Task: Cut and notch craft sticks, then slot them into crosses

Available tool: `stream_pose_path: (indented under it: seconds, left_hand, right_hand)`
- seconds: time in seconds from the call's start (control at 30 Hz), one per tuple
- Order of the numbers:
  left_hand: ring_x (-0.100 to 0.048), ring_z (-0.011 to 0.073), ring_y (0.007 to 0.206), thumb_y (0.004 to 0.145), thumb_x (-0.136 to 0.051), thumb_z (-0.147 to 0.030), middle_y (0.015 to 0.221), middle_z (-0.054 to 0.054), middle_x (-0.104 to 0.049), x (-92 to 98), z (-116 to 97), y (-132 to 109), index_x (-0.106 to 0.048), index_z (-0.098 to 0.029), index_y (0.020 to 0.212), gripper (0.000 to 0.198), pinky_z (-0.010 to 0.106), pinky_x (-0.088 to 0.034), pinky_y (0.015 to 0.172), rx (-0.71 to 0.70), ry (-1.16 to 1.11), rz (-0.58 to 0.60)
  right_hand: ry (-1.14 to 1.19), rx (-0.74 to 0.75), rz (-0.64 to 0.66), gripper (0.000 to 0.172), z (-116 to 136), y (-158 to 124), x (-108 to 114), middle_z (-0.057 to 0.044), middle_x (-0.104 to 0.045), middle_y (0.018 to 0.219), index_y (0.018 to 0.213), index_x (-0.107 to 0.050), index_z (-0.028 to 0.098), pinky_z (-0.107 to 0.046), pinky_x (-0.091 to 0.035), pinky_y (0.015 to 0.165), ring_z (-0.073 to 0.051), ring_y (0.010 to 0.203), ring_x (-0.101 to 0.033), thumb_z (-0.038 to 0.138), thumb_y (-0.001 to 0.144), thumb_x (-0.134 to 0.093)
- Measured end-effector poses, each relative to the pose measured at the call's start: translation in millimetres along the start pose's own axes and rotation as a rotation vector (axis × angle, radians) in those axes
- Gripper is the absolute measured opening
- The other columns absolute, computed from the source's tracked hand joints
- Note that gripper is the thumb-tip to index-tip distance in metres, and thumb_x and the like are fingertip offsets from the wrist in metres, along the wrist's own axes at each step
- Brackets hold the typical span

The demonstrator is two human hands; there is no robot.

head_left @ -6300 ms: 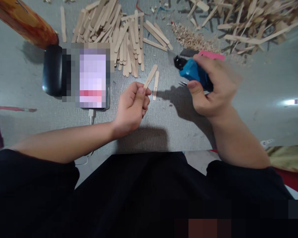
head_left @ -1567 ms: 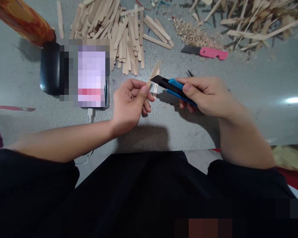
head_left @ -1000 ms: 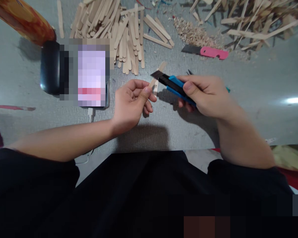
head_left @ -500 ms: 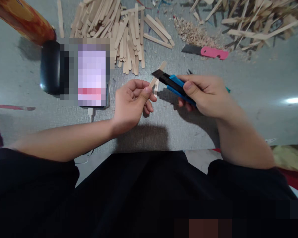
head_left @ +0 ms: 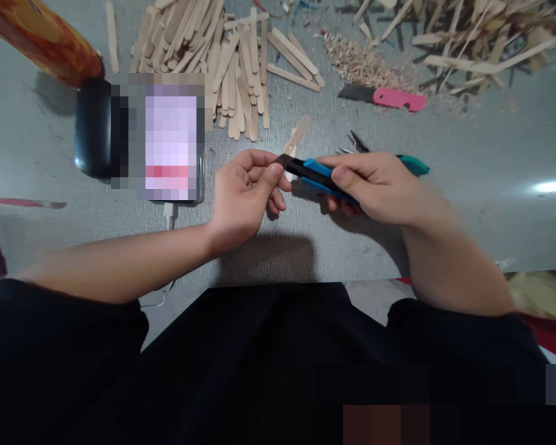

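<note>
Between the thumb and fingers of my left hand (head_left: 250, 194) a popsicle stick (head_left: 297, 133) is pinched, its rounded end pointing up and away. My right hand (head_left: 375, 188) is wrapped round a blue and black box cutter (head_left: 322, 176). The cutter's dark blade (head_left: 284, 161) lies across the stick, close to my left thumb tip. A second pale piece of wood shows partly behind the stick; whether it is held or lies on the table I cannot tell. Pliers with a green handle (head_left: 414, 164) lie behind my right hand, partly hidden by it.
A heap of popsicle sticks (head_left: 241, 80) lies at the back. To its right are wood shavings (head_left: 352, 59), a pink cutter (head_left: 398, 99) and a tangle of split sticks (head_left: 486, 62). On the left are a blurred-out phone (head_left: 171, 142), a black mouse (head_left: 94, 130) and an orange cylinder (head_left: 69, 46).
My right hand has moved the box cutter down and left along the stick, bringing the blade from near its far end to my left thumb. More of the pliers shows. My left hand stays put.
</note>
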State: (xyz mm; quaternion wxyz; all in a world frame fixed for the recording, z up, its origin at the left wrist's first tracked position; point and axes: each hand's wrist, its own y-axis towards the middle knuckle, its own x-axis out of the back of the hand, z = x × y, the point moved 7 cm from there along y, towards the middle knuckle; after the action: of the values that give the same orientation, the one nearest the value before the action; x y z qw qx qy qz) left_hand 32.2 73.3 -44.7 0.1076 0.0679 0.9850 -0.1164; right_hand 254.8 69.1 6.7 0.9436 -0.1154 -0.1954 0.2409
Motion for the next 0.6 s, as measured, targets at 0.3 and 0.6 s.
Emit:
stream_pose_path:
  seconds: [0.3, 0.6]
  left_hand:
    - [-0.071, 0.0104, 0.05, 0.11, -0.093, -0.048, 0.078, -0.001, -0.084, -0.2, -1, 0, -0.07, -0.023, 0.105, 0.034, 0.021, -0.057, 0.045, 0.002, -0.005, -0.004]
    - [-0.071, 0.0098, 0.051, 0.109, -0.093, -0.057, 0.08, -0.002, -0.084, 1.3, 0, 0, -0.07, -0.023, 0.109, 0.041, 0.021, -0.057, 0.046, -0.026, 0.013, 0.01]
  right_hand:
    - [0.022, 0.023, -0.036, 0.043, -1, 0, 3, 0.001, -0.076, 0.076, 0.143, -0.09, 0.033, -0.032, -0.047, 0.049, -0.015, 0.051, -0.06, 0.065, 0.124, -0.067]
    - [-0.103, 0.215, -0.177, 0.046, -3, 4, 13, 0.001, -0.078, 0.076, 0.136, -0.094, 0.036, -0.036, -0.052, 0.052, -0.018, 0.053, -0.064, 0.071, 0.122, -0.068]
